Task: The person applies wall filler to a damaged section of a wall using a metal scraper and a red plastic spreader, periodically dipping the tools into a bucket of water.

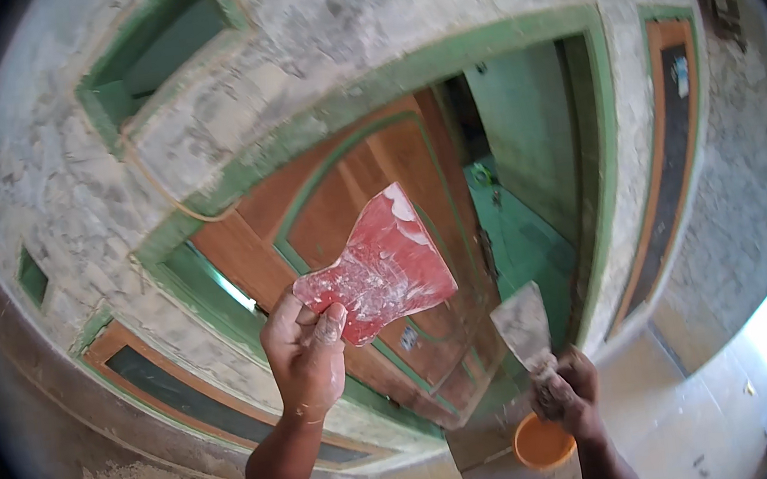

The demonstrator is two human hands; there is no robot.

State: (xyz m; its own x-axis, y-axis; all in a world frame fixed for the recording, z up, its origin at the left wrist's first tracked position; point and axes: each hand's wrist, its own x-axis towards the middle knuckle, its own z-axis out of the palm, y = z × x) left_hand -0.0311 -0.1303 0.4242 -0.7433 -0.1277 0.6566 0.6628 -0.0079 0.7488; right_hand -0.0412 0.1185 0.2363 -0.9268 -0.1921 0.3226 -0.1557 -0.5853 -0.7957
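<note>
My left hand [309, 347] pinches the narrow end of a red plastic putty spreader [387, 272] between thumb and fingers. White putty is smeared over the spreader's face, with a thicker white patch along its upper right edge. Lower and to the right, my right hand [572, 395] is wrapped round the handle of a putty knife [523, 323]. Its flat, greyish-white blade points up, and the handle is caked with dried putty. The two tools are apart from each other. Both are held up in the air before the door.
A brown wooden door [349, 187] with green trim hangs in a green frame [437, 49], partly open onto a green-floored room. Patchy plastered wall [302, 22] surrounds it. An orange bucket [544, 443] stands on the tiled floor [650, 417] below my right hand. A cord [160, 184] dangles at left.
</note>
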